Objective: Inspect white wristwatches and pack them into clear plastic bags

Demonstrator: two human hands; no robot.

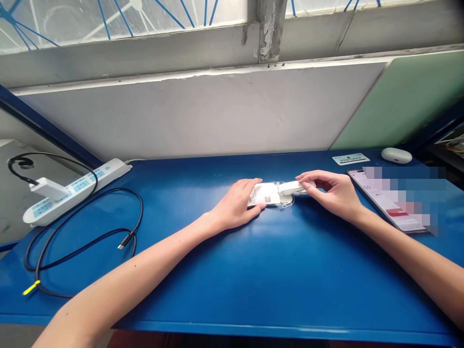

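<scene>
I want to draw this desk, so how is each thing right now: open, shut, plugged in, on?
left hand, flat on the clear pouch.
right hand, pinching the white gadget.
clear pouch, lying flat, pressed down.
white gadget, at the pouch's right end.
charger, plugged into the power strip.
black cable, far end unplugged.
phone, screen lit.
white case, shut.

Both bare forearms reach forward and inward, the hands close together; the left hand lies palm down, fingers straight and together; the right hand is curled, thumb and fingertips pinched, pointing toward the left one.
</scene>
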